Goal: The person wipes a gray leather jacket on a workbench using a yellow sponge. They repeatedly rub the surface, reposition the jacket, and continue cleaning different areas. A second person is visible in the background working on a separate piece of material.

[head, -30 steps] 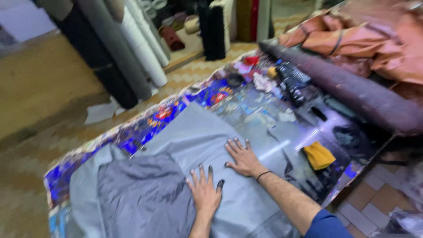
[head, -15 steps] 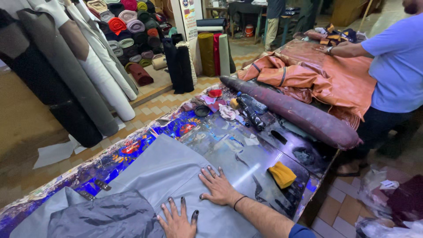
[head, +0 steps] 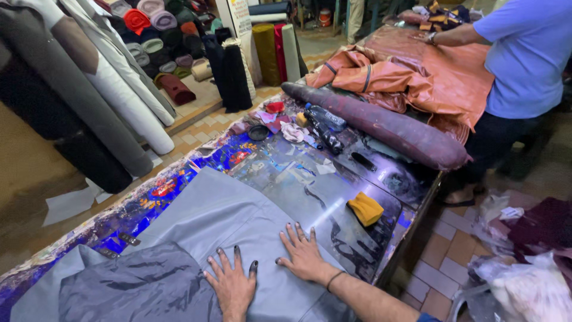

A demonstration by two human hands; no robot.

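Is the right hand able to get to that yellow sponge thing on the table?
Probably yes. The right hand lies flat on the grey sheet, and the yellow sponge sits just beyond it on the glass tabletop. Nothing stands between them, so a short stretch forward looks enough.

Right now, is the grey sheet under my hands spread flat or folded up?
Spread flat: the grey sheet lies open on the table, both hands, left and right, pressed palm-down on it. Its far-left corner is rumpled.

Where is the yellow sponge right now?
In the head view, the yellow sponge lies on the glass tabletop, beyond and right of the right hand, near the table's right edge.
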